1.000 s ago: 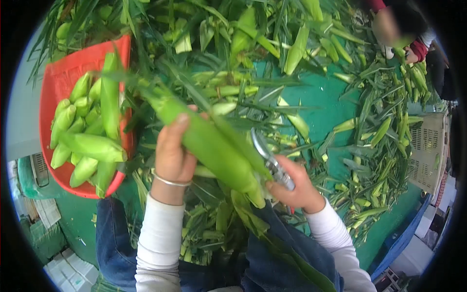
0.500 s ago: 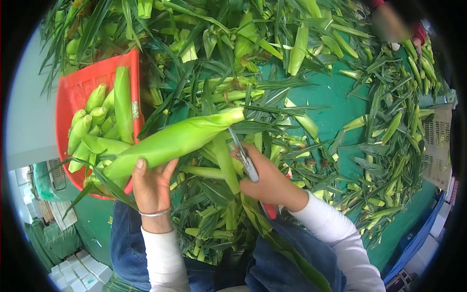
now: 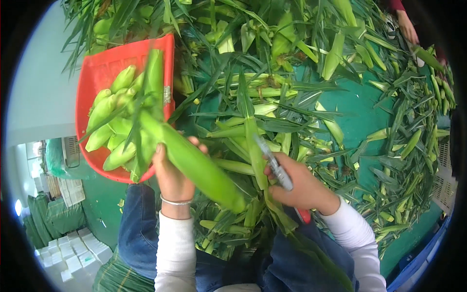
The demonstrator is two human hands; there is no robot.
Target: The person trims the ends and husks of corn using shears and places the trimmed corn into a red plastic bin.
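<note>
My left hand (image 3: 174, 173) is closed around a green ear of corn (image 3: 204, 173) in its husk. The ear slants from the basket's side down to the right, its lower end blurred by motion. Its loose leaves overlap corn ears (image 3: 101, 114) in a red plastic basket (image 3: 169, 73) at the left. Pruning shears (image 3: 279, 171) with a red handle are gripped in my right hand (image 3: 305, 187), blades pointing up and left, apart from the ear. A long green husk strip (image 3: 254, 151) runs beside the blades and under my right hand.
Cut husks and leaves (image 3: 272, 92) cover much of the green floor (image 3: 343, 104), piled high at the far side. Another person's hand (image 3: 408, 29) is at the top right, near more corn. A pale perforated crate (image 3: 443, 182) stands at right, white boxes (image 3: 73, 255) at lower left.
The ear has swung round in my left hand: its right-hand end pointed up beside the shears and now points down right. The shears are farther from it. The whole view has shifted slightly.
</note>
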